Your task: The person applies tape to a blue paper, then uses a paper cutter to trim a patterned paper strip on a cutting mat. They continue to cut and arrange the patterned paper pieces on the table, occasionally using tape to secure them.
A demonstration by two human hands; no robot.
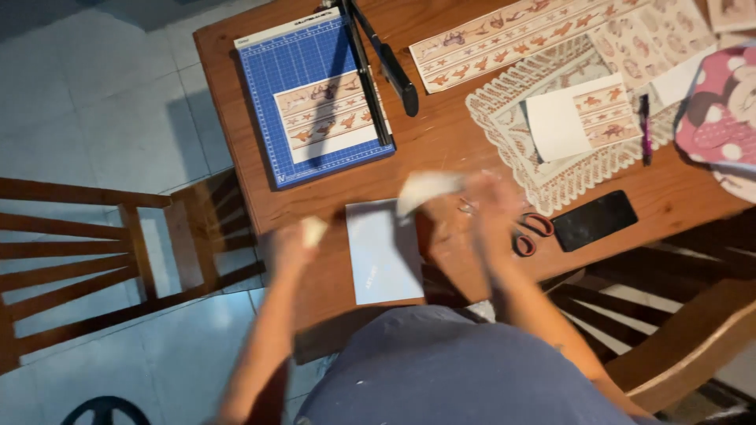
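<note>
Both hands are blurred above the near edge of the wooden table (441,149), which stands on a pale tiled floor (102,118). Left hand (293,244) is closed around a small pale scrap (313,230). Right hand (488,206) pinches a white paper piece (425,189), just above a grey sheet (382,252). Red-handled scissors (531,234) lie beside it.

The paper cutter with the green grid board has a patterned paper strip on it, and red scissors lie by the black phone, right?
Nearly. The head view shows the grid board of the paper cutter is blue, not green. The patterned paper strip does lie on it, and the red-handled scissors do lie beside the flat black phone.
</note>
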